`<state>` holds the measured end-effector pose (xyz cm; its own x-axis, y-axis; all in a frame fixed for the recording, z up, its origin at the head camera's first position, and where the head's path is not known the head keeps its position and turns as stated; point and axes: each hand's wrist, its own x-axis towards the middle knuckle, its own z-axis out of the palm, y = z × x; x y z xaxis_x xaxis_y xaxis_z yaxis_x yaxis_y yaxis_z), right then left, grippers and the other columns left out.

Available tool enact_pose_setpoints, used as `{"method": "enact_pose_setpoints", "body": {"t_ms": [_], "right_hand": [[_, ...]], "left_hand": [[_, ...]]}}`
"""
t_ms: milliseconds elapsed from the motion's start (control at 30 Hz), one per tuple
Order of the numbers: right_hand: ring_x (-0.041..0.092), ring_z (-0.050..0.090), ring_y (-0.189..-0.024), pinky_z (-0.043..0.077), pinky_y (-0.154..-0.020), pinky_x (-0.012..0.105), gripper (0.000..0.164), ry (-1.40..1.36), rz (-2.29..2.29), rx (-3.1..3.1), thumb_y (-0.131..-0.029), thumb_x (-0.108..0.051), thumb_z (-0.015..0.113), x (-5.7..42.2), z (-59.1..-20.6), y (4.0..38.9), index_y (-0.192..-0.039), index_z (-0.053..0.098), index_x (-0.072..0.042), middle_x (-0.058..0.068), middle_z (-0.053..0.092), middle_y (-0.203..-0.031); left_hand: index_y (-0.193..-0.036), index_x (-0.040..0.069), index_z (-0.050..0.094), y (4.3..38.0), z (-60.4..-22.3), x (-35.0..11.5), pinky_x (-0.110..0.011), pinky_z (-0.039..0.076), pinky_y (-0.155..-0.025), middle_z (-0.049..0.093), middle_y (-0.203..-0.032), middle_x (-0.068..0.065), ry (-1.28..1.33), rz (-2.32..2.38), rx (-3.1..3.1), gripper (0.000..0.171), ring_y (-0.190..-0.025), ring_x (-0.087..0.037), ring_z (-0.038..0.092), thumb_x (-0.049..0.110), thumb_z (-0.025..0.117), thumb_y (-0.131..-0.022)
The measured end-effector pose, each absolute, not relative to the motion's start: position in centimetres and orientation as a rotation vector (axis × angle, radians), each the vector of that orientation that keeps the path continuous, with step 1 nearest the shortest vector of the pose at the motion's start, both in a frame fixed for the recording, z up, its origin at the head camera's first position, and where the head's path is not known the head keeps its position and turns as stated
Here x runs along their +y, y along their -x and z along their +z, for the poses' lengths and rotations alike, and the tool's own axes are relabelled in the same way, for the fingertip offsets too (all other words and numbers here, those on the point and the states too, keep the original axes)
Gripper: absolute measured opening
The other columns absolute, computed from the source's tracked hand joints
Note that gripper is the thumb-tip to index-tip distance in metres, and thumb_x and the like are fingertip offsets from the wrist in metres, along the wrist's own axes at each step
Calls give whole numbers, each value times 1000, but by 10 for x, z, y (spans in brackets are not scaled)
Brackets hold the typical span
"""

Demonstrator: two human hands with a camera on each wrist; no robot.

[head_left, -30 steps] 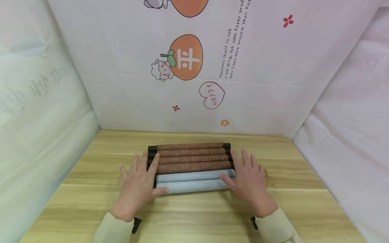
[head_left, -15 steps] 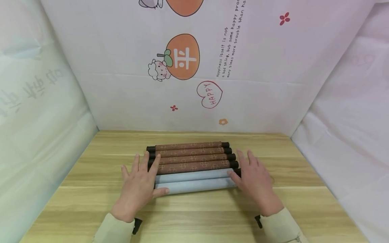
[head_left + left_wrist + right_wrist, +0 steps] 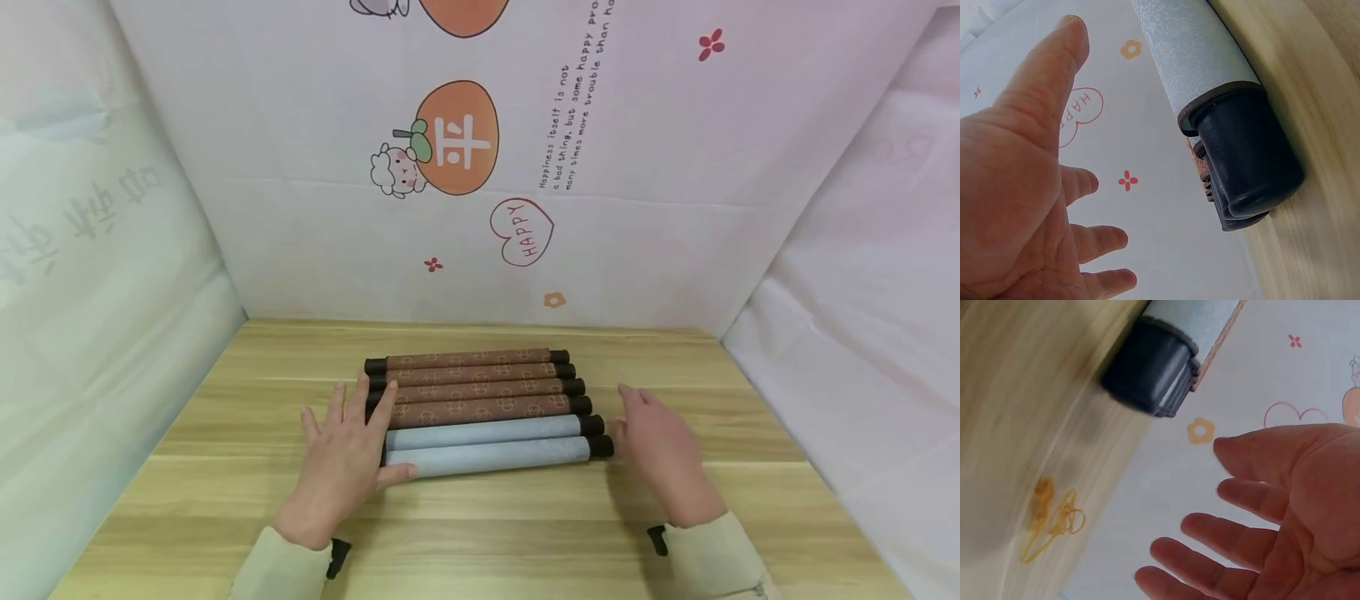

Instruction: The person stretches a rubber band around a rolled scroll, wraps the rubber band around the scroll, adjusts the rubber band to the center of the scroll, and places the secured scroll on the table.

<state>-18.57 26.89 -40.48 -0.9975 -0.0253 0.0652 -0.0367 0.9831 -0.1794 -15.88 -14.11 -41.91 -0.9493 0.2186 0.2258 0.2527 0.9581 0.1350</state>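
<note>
Several rolled scrolls lie side by side on the wooden table. The far ones are brown with a gold flower pattern, and the near two are light blue. All have black end knobs. Over their left ends my left hand lies spread in the head view, covering most of those knobs. The left wrist view shows its thumb and fingers straight beside a scroll's black knob. My right hand is apart from the right ends, fingers loosely bent and holding nothing, with a knob beyond its thumb.
A tangle of thin orange-yellow cord lies on the table near the right hand, hidden behind that hand in the head view. White printed cloth rises at the table's back edge, and plain cloth hangs on both sides.
My right hand has moved right, off the scrolls' right ends, uncovering their black knobs. My left hand has stayed over the left ends, and the scrolls look unmoved.
</note>
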Motion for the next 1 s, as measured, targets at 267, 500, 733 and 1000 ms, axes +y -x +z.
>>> {"method": "enact_pose_setpoints", "body": {"t_ms": [267,500,733,1000], "right_hand": [[54,66,-106,57,-74,63,50,77,298,-3195,-100,-15,55,283,-404,185,-146,51,2,34,64,-129],[56,66,-104,56,-73,64,40,64,245,-3227,-106,-20,44,292,-416,185,-140,59,-4,33,66,-125],[57,67,-92,55,-68,65,33,119,248,-3293,-103,-14,37,296,-422,191,-116,65,-2,33,70,-111],[53,68,-91,55,-67,63,29,113,209,-3282,-99,-8,46,299,-428,194,-120,65,1,33,69,-112]], "left_hand": [[-165,18,32,158,-419,-141,-89,20,-104,30,-166,-28,357,-239,-2898,115,-150,-57,27,73,77,-75],[-165,17,31,159,-420,-140,-88,20,-106,28,-167,-28,368,-251,-2915,116,-151,-57,25,73,77,-75],[-165,17,31,158,-420,-140,-87,19,-107,26,-167,-28,384,-286,-2932,114,-151,-57,24,70,78,-77],[-165,16,31,156,-420,-138,-84,20,-110,27,-167,-29,414,-319,-2940,112,-151,-57,24,68,79,-78]]}}
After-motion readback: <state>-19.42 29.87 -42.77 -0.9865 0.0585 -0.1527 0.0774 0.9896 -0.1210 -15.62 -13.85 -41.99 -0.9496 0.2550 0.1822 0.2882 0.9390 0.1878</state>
